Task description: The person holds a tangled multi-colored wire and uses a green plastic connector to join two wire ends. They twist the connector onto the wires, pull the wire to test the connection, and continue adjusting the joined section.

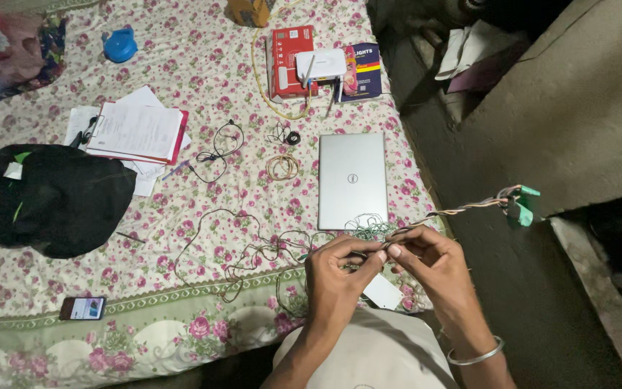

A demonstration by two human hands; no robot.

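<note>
My left hand and my right hand meet fingertip to fingertip over the near edge of a flowered bedsheet. Both pinch a twisted bundle of thin coloured wires that runs up and to the right to a small green connector block hanging past the bed's edge. A metal bangle sits on my right wrist. More loose thin wires lie tangled on the sheet just left of my hands. A small white card lies under my hands.
A shut silver laptop lies just beyond my hands. Farther off are a white router on a red box, a book, papers on a red folder, earphones, a black bag, a phone and a blue lid.
</note>
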